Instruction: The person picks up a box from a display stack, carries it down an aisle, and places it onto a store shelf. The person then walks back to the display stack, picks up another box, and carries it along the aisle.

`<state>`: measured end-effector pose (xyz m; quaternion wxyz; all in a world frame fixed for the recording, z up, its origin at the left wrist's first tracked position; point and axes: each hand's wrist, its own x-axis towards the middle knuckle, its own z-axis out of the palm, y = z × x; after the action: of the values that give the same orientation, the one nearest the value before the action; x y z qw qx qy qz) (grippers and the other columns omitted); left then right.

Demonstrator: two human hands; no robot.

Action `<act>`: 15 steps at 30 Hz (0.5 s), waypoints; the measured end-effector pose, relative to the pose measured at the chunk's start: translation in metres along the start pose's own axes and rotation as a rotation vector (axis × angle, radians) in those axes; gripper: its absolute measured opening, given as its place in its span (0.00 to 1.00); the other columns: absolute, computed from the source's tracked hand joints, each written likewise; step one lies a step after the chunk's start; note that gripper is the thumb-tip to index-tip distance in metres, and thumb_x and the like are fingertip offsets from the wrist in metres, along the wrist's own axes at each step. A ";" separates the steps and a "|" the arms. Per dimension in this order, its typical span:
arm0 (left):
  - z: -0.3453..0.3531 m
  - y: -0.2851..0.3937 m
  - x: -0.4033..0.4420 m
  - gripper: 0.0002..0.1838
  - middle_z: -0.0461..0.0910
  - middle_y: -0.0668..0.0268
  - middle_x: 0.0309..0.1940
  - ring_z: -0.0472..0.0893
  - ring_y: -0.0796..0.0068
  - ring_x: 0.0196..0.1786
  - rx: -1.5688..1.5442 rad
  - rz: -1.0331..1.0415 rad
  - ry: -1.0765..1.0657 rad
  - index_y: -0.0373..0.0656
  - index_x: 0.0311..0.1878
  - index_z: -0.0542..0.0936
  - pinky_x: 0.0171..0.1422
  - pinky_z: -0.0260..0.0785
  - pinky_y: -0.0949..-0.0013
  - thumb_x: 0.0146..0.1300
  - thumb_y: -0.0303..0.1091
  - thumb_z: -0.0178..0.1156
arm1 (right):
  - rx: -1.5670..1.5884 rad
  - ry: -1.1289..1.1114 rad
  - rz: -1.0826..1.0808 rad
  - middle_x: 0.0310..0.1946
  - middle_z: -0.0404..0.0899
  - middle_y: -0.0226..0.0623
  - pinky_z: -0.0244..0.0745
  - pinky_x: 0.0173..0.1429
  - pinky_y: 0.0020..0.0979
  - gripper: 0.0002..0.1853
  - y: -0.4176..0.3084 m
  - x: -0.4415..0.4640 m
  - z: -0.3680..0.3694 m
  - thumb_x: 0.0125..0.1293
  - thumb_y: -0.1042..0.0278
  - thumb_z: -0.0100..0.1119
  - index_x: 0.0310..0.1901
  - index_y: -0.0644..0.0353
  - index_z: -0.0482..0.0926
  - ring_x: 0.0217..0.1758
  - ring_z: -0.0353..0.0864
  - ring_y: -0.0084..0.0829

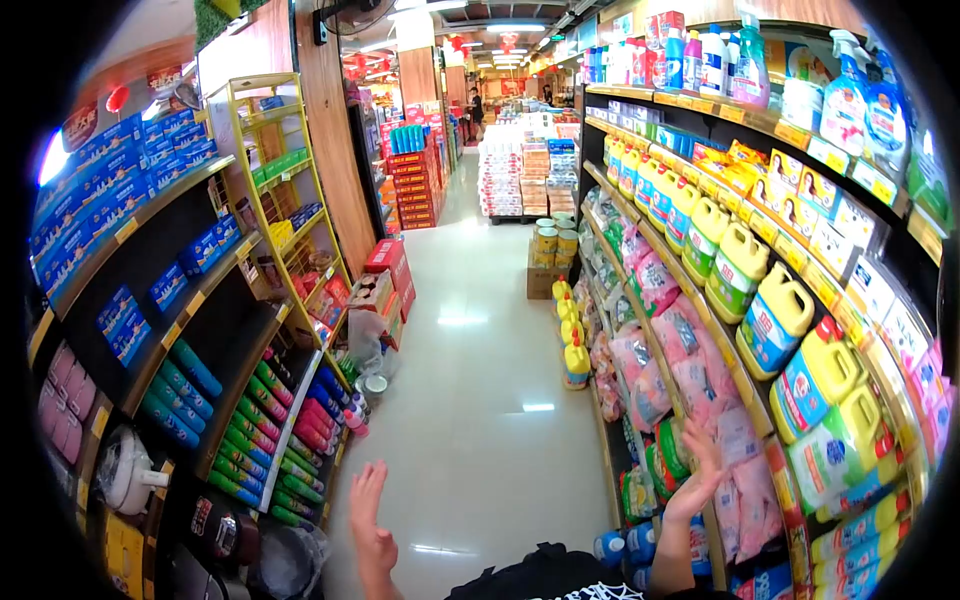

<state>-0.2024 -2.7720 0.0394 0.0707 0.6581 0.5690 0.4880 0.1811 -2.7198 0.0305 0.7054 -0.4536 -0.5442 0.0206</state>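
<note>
My left hand point(370, 512) is raised over the aisle floor point(470, 440), fingers stretched upward and nothing in it. It is nearest to the left shelf, where green and pink cylindrical containers point(262, 440) lie in rows. On the other side, my right hand point(699, 468) is held up with fingers apart, also holding nothing. Behind it are pink bagged packs point(690, 350) on the lower right shelf; I cannot tell whether it touches them. Above these stands a row of yellow jugs point(738, 268) with handles and coloured labels.
Yellow jugs point(574, 362) stand on the floor along the right shelf, near stacked cans point(546, 246) on a carton. Red boxes point(391, 262) and a yellow wire rack point(290, 190) line the left. Stacked packs point(504, 170) stand farther down, with people in the distance.
</note>
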 end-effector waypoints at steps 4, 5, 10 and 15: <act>0.035 0.000 0.033 0.54 0.71 0.52 0.63 0.64 0.48 0.70 -0.032 -0.035 -0.056 0.35 0.64 0.71 0.76 0.43 0.48 0.61 0.77 0.22 | -0.109 -0.005 0.005 0.51 0.80 0.48 0.59 0.68 0.43 0.36 0.025 0.014 0.013 0.73 0.47 0.21 0.43 0.67 0.81 0.59 0.73 0.45; 0.042 -0.005 0.041 0.53 0.72 0.53 0.63 0.64 0.48 0.70 -0.042 -0.044 -0.079 0.36 0.64 0.71 0.76 0.43 0.48 0.61 0.77 0.23 | -0.117 -0.011 0.000 0.51 0.80 0.48 0.59 0.68 0.43 0.36 0.032 0.017 0.014 0.73 0.47 0.21 0.43 0.67 0.81 0.59 0.73 0.45; 0.077 -0.038 0.084 0.51 0.72 0.53 0.63 0.65 0.47 0.69 -0.094 -0.069 -0.150 0.37 0.64 0.71 0.75 0.44 0.47 0.62 0.77 0.26 | -0.217 0.052 0.113 0.51 0.80 0.47 0.58 0.70 0.43 0.37 0.069 0.023 0.019 0.75 0.47 0.18 0.43 0.67 0.81 0.60 0.73 0.43; 0.110 -0.073 0.144 0.50 0.71 0.53 0.63 0.65 0.47 0.69 -0.113 0.014 -0.192 0.37 0.64 0.70 0.74 0.45 0.45 0.62 0.76 0.28 | -0.272 0.104 0.146 0.50 0.79 0.48 0.57 0.70 0.43 0.38 0.100 0.031 0.049 0.76 0.47 0.16 0.43 0.67 0.80 0.59 0.73 0.43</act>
<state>-0.1904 -2.5783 0.0163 0.1585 0.7007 0.5267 0.4545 0.2015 -2.6144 -0.0129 0.6614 -0.5838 -0.4701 -0.0255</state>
